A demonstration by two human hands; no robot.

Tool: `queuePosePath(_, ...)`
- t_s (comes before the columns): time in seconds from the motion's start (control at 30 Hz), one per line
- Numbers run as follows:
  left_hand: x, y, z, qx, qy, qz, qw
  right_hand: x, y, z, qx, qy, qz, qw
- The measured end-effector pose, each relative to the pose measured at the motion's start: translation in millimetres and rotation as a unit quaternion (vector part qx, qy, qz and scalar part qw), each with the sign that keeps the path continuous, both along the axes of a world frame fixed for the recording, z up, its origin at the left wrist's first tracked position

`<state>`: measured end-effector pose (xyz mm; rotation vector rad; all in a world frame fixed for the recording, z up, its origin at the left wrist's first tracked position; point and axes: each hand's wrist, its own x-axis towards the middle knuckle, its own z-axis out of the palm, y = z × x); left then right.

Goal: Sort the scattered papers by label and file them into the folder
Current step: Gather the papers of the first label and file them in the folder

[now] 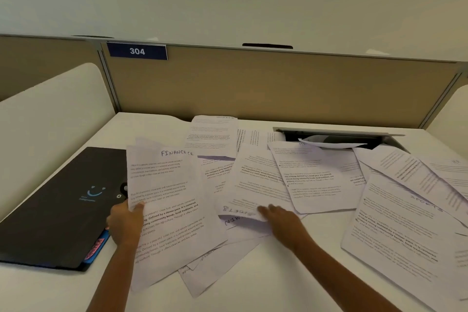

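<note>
Left hand (pixel 125 223) pinches the edge of a white printed sheet headed "FINANCE" (pixel 166 200), thumb on top, lifted beside the closed black plastic folder (pixel 63 208) at desk left. Right hand (pixel 281 218) curls its fingers round the near edge of another white printed sheet (pixel 255 185) among scattered white papers (pixel 395 223) covering the white desk (pixel 278 286).

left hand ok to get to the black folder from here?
Probably yes. The left hand sits right at the black folder's near edge, but it grips the FINANCE sheet, which would have to be set down first.
</note>
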<state>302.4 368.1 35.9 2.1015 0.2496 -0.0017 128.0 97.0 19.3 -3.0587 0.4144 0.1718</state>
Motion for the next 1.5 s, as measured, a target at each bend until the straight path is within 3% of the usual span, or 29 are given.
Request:
queuePosePath(0.2,0.1,-2.2,-3.7,-0.005,0.022,-0.029,0.999,-29.7,-67.0,16.4,0.04,-0.141,-0.182,0.972)
queuePosePath(0.37,-2.1,-8.1,-5.3,-0.028,0.021,-0.047,0.998,-59.5,-102.9,23.0,0.009,-0.201,-0.245,0.949)
queuePosePath(0.57,-0.3,-16.4,-7.7,-0.021,0.03,-0.068,0.997,-70.0,-99.9,15.7,-0.012,-0.037,-0.232,0.972)
queuePosePath(0.73,-1.9,-23.1,-7.7,-0.014,0.035,-0.08,0.996,-53.0,-88.6,5.0,0.06,0.08,-0.211,0.972)
queuePosePath(0.83,-2.4,-25.6,-9.4,-0.009,0.035,-0.082,0.996,-36.2,-70.9,10.2,0.119,0.103,-0.169,0.973)
queuePosePath(1.07,-5.9,-29.1,-13.1,-0.008,0.023,-0.087,0.996,7.0,-10.9,-0.7,0.052,0.042,-0.092,0.993)
queuePosePath(1.33,-9.5,-34.0,-10.2,-0.015,0.022,-0.086,0.996,9.6,-26.1,-8.9,0.025,-0.041,-0.119,0.992)
queuePosePath(1.5,-8.7,-37.6,-6.2,-0.02,0.026,-0.087,0.996,-15.1,-64.9,13.2,-0.002,-0.174,-0.183,0.968)
